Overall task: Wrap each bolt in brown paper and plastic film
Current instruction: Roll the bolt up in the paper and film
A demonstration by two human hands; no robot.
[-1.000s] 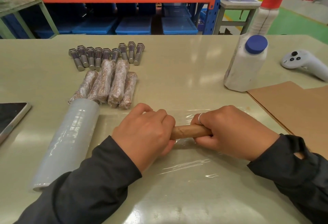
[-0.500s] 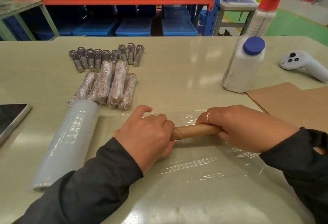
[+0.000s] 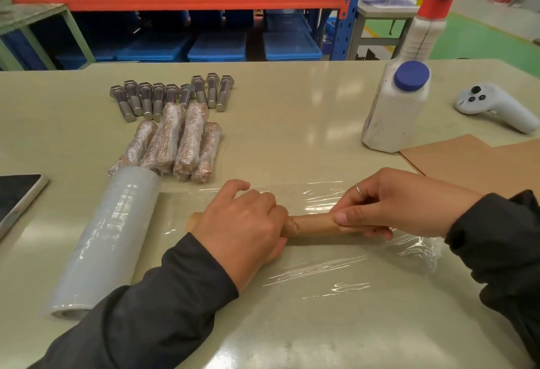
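A bolt rolled in brown paper (image 3: 312, 227) lies crosswise on a sheet of clear plastic film (image 3: 336, 278) spread over the table. My left hand (image 3: 242, 231) grips its left part, and only the paper's tip shows past that hand. My right hand (image 3: 391, 208) holds the right part, thumb on top and fingers curled under it. The film roll (image 3: 105, 240) lies to the left. Beyond it lie several wrapped bolts (image 3: 175, 143) and a row of several bare bolts (image 3: 172, 94).
A white bottle with a blue cap (image 3: 394, 108) stands at the right, with a white controller (image 3: 493, 107) behind it. Brown paper sheets (image 3: 479, 161) lie at the right edge. A tablet (image 3: 17, 196) sits at the far left. Shelving with blue bins stands beyond the table.
My right hand has shifted right along the paper roll and turned, so the thumb now lies on top. More of the brown paper shows between my hands. The film near my right wrist has bunched.
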